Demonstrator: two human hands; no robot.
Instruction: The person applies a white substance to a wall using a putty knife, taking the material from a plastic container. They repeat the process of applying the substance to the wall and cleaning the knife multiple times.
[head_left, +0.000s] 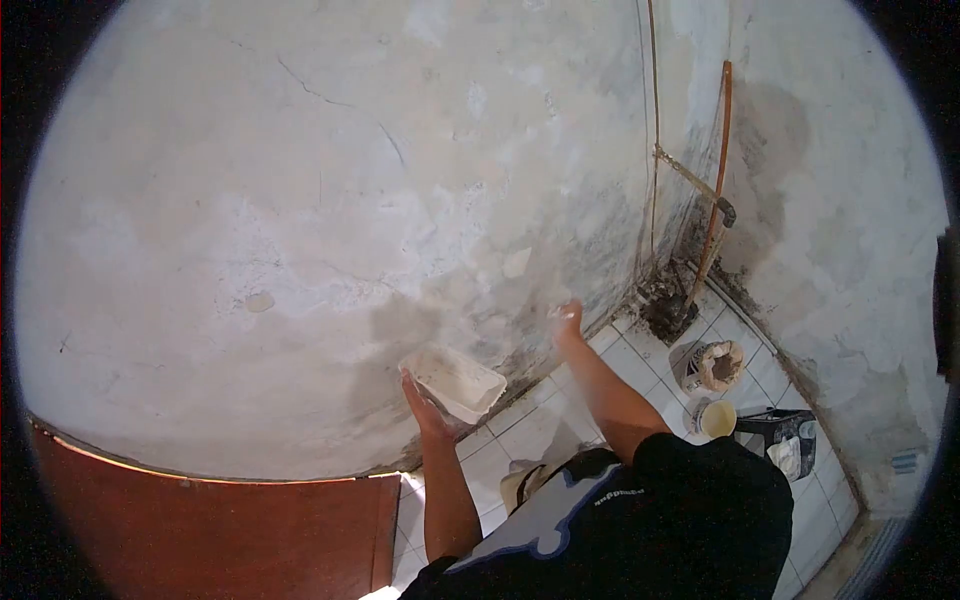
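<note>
My left hand [427, 408] grips a white rectangular plastic tub [458, 382] by its left end and underside. The tub is tilted, and whitish material lines its inside. Close to the wall [330, 230], my right hand [568, 322] is raised with its fingers curled. Motion blurs that hand, and whitish smears show on or beside the fingers. What it grips, if anything, I cannot make out. Grey damp stains, cracks and rough white plaster mark the wall in front of me. A pale patch [517, 263] lies above and left of my right hand.
Pipes [724, 140] run down the corner to a dirty heap [668, 305]. On the tiled floor [540, 410] stand an opened bucket [718, 366], a pale yellow container [716, 418] and a black crate [775, 430]. A reddish-brown panel [220, 540] is at lower left.
</note>
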